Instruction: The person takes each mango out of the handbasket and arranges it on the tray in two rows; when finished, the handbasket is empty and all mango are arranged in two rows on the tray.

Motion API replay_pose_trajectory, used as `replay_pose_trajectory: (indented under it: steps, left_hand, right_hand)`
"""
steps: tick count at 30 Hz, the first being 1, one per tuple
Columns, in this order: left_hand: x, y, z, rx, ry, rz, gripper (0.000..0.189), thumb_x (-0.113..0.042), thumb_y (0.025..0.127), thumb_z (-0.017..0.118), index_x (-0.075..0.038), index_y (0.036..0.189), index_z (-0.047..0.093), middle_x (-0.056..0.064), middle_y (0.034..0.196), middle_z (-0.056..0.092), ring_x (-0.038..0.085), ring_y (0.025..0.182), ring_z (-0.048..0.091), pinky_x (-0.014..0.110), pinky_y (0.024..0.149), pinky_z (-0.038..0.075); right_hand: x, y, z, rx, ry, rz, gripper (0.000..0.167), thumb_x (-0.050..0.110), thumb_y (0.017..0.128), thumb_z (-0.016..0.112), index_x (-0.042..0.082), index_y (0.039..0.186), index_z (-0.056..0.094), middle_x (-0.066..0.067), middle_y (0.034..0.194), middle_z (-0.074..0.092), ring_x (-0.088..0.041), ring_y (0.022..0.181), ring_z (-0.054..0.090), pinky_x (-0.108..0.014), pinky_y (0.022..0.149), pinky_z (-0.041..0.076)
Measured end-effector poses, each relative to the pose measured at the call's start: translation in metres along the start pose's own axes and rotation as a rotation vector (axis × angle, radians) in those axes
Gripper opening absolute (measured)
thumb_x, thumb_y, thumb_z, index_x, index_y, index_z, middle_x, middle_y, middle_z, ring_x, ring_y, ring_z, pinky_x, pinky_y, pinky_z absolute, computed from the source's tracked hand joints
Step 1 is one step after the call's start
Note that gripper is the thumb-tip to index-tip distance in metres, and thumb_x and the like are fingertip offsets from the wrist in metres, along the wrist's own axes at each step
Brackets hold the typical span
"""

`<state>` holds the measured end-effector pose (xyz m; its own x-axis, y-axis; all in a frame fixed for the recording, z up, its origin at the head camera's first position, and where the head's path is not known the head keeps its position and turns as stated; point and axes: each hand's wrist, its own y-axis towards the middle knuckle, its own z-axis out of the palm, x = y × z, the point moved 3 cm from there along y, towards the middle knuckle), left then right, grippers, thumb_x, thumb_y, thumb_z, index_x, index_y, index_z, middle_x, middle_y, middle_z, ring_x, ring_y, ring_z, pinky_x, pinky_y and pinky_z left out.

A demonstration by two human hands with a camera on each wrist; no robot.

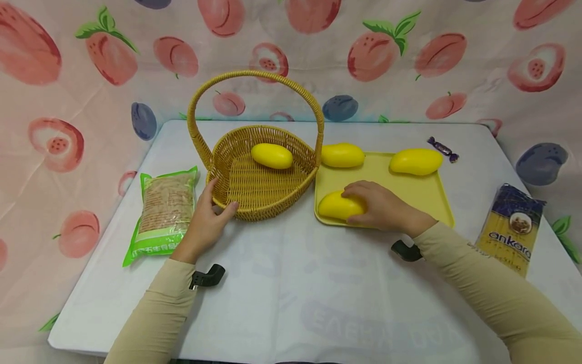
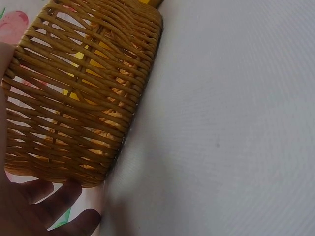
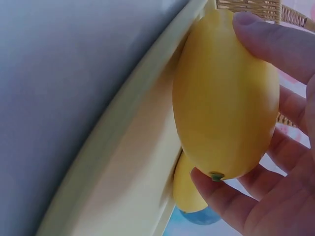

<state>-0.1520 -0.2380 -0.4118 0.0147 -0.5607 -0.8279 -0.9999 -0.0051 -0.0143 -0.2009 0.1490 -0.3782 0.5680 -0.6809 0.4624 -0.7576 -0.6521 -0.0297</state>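
A yellow mango [image 1: 338, 206] near the tray's front left corner is held in my right hand [image 1: 379, 207]; the right wrist view shows thumb and fingers round the mango [image 3: 224, 98], its green stem end toward the fingers. My left hand [image 1: 206, 222] grips the front left side of a wicker basket [image 1: 268, 210], thumb at the front and fingers round the left side. Inside the basket lies another mango [image 1: 272, 155]. Two more mangoes are on the yellow tray [image 1: 386, 194]: one mango [image 1: 342, 155] at its back left corner, the other mango [image 1: 416, 162] at the back right.
A green-edged bag of brownish food [image 1: 165, 212] lies left of the basket. Right of the tray is a blue and yellow "ankara" packet [image 1: 513, 230], and a purple wrapped candy [image 1: 443, 149] lies behind it. The basket's tall handle [image 1: 252, 74] arches above the table.
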Motion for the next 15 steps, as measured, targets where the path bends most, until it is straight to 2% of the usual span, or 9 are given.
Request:
replay_pose_trajectory:
  steps: [5,15]
  left_hand:
    - [-0.0004,0.0011,0.0001,-0.005,0.001,0.01,0.085,-0.042,0.099,0.06,-0.013,0.162,0.009,0.025,0.159,0.017,0.042,0.137,0.035,0.057,0.109,0.031]
    - [-0.001,0.001,0.0001,-0.002,0.001,0.007,0.085,-0.042,0.099,0.06,-0.013,0.161,0.01,0.024,0.16,0.016,0.04,0.139,0.032,0.057,0.11,0.03]
  right_hand:
    - [0.0032,0.0002,0.0029,-0.004,0.011,-0.029,0.057,0.022,0.081,0.086,0.0,0.128,0.063,-0.019,0.133,0.055,-0.037,0.124,0.049,-0.054,0.107,0.037]
    - [0.0045,0.0001,0.0072,0.004,0.011,-0.032,0.063,0.023,0.079,0.088,0.001,0.131,0.061,-0.017,0.13,0.052,-0.034,0.12,0.051,-0.051,0.105,0.04]
